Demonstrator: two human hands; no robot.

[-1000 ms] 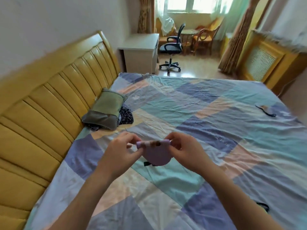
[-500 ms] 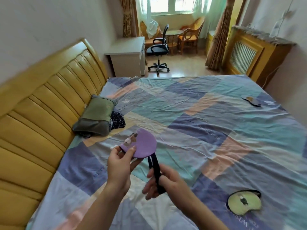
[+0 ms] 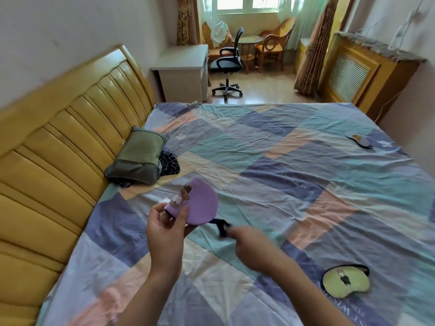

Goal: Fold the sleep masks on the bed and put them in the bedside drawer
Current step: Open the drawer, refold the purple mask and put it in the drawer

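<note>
My left hand holds a purple sleep mask, folded in half, above the patchwork bed sheet. Its dark strap trails to the right, and my blurred right hand pinches the end of it. A green sleep mask lies flat on the sheet at the near right. A grey-blue sleep mask lies at the far right of the bed. No drawer is in view.
A green pillow rests on dark checked cloth against the yellow headboard. Beyond the bed stand a white desk, a black office chair, wicker chairs and a wooden radiator cover.
Both hands pinched the folded mask together one second ago. Since then my left hand kept the mask and raised it, while my right hand took the strap and drew it out rightward.
</note>
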